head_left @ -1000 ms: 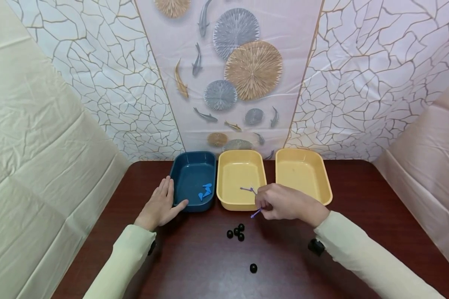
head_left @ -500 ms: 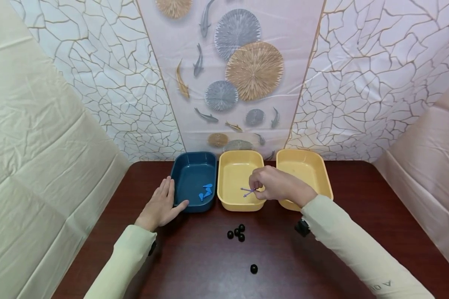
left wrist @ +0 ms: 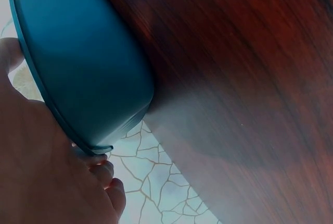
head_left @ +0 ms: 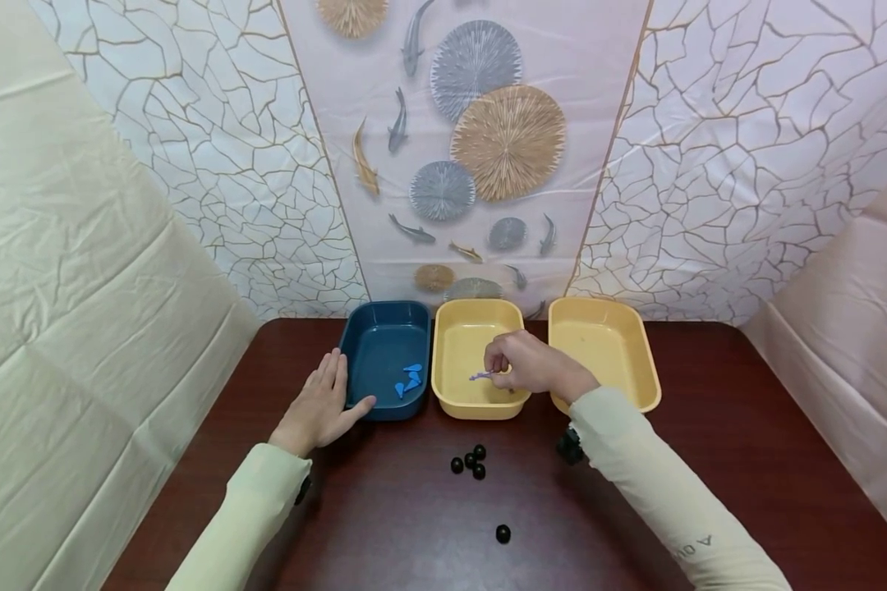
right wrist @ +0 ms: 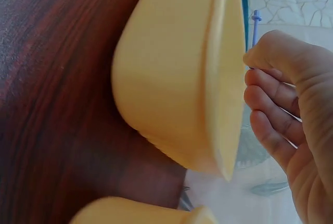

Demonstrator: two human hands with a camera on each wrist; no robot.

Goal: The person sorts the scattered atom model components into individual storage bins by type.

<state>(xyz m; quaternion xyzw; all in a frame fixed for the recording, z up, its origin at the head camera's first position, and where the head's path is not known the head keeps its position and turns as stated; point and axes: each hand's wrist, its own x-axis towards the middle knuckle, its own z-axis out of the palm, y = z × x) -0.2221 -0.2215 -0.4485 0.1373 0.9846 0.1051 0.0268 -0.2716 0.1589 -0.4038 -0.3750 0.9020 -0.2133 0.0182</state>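
Note:
My right hand (head_left: 528,361) is over the middle yellow tray (head_left: 480,410), pinching a thin purple plastic stick (right wrist: 255,28) between thumb and index finger. A small collar shows near the stick's free end, and the fingers cover its other end. In the head view the purple stick (head_left: 480,376) points left, over the tray floor. My left hand (head_left: 318,406) rests against the left side of the dark blue tray (left wrist: 83,57), fingers straight and thumb along the front rim. Several small blue teardrop-shaped pieces (head_left: 412,377) lie inside that tray.
A second yellow tray (head_left: 649,361) stands to the right, partly behind my right forearm. On the dark wooden table (head_left: 384,509), several black balls (head_left: 471,461) sit in a cluster before the middle tray. One more black ball (head_left: 503,534) lies nearer me.
My right hand has moved from the middle tray's front right corner to over its inside, carrying the purple stick, which has turned to point left. My left hand has stayed in place.

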